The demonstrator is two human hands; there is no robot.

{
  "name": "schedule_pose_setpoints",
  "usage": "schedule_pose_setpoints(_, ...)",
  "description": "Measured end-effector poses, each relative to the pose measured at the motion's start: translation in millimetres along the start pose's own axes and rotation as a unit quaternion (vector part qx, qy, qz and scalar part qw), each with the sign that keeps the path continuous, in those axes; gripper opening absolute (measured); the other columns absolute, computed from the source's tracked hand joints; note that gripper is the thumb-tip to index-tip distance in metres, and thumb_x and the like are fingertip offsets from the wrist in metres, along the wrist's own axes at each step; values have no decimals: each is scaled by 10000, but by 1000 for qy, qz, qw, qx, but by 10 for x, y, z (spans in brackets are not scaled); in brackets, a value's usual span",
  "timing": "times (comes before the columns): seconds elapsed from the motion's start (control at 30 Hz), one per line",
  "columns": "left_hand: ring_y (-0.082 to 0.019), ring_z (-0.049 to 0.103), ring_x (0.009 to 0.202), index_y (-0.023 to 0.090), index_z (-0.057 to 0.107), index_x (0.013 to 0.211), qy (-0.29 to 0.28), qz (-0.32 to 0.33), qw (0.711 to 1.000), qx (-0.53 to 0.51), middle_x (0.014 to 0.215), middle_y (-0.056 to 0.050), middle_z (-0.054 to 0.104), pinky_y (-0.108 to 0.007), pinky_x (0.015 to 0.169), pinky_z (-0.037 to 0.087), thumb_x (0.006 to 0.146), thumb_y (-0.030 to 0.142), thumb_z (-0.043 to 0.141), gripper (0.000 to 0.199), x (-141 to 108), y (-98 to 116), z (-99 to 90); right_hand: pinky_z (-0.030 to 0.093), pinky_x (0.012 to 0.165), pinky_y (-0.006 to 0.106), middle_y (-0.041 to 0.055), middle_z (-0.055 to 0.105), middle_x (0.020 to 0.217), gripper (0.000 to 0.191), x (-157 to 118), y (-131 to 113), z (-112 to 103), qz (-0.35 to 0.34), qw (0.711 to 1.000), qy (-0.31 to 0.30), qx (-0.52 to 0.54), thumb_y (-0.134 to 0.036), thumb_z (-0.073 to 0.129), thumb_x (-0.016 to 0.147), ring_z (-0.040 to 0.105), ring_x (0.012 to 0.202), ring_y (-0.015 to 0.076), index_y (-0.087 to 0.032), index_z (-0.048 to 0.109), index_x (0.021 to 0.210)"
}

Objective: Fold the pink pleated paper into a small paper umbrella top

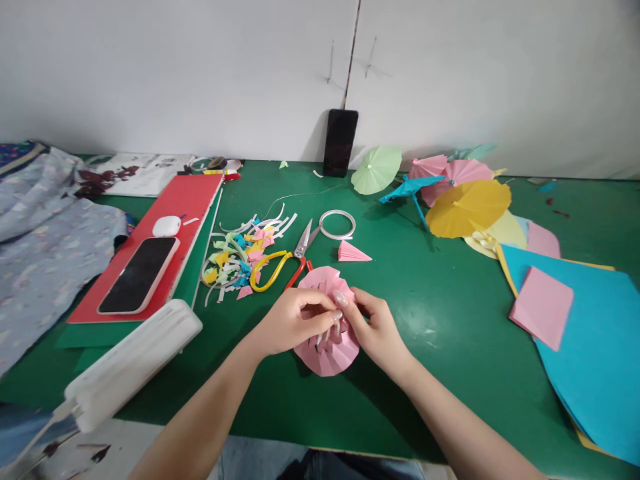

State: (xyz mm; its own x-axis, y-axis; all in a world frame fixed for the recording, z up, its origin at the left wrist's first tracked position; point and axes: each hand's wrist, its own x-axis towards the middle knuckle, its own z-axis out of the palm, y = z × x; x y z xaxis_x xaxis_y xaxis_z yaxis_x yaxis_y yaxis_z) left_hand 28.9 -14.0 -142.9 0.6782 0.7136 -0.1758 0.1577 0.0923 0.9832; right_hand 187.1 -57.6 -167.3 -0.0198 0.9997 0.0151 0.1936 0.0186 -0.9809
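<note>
A round, pleated pink paper disc (327,360) is between my two hands near the front of the table. My left hand (295,320) has its fingers bent over the disc's centre, thumb and fingertips pinched together there. From the other side my right hand (373,327) grips the disc, its thumb pressed on the paper and its other fingers partly hidden. Just beyond lie open scissors (300,250) with one yellow and one red handle. A folded pink paper wedge (354,251) and a ring of tape (337,225) rest past the disc.
Paper scraps (240,253) are heaped left of the scissors. Paper umbrellas (467,207) stand at the back right, above blue sheets (595,360) and pink squares (543,307). A phone (341,143) leans on the wall; another phone (140,275) and a white power bank (135,367) are left.
</note>
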Motion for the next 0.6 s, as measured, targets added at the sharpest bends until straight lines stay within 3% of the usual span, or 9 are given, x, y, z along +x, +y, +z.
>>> schedule_pose_setpoints(0.6,-112,569,577,156,588,658,18,11,998,56,636,3,621,-209,551,446,797,168,532,150,13,-20,-12,304,488,231,-49,399,569,345,52,11,-44,1,999,-34,-26,-434,460,915,367,520,102,-188,454,674)
